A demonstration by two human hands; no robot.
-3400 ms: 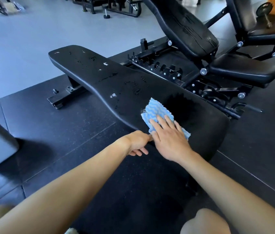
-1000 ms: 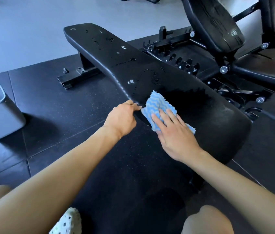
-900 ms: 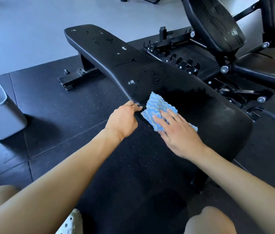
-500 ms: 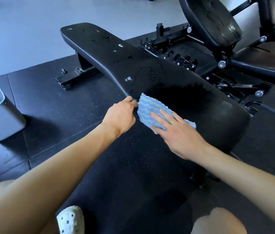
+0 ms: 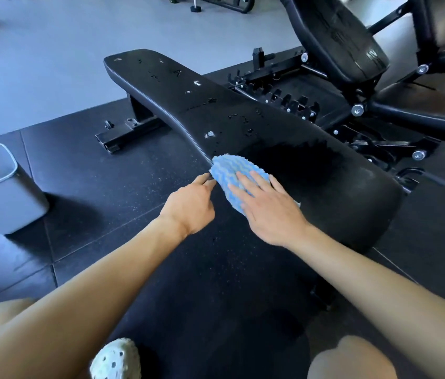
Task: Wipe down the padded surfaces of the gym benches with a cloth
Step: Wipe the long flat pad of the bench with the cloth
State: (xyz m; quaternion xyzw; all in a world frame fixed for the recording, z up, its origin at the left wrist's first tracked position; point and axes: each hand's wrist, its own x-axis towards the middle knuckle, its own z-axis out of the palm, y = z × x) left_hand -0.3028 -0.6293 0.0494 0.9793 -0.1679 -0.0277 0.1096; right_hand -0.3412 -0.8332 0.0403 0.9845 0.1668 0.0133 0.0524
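Pressing the blue cloth (image 5: 229, 170) flat on the bench (image 5: 325, 187) under the straight fingers of the right hand (image 5: 267, 209). Gripping the bench's near edge just beside it with the curled left hand (image 5: 191, 205). Beyond both hands, water droplets (image 5: 243, 121); far left, a grey bin (image 5: 5, 198).

Left hand (image 5: 188, 205): fingers curled, tips pinching the black padded bench (image 5: 270, 124) edge. Right hand (image 5: 267, 212): palm down, fingers straight, pressing the blue wavy-striped cloth (image 5: 229, 170).

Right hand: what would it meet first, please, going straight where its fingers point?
Probably the water droplets on the flat bench pad, just beyond the blue cloth under the right hand.
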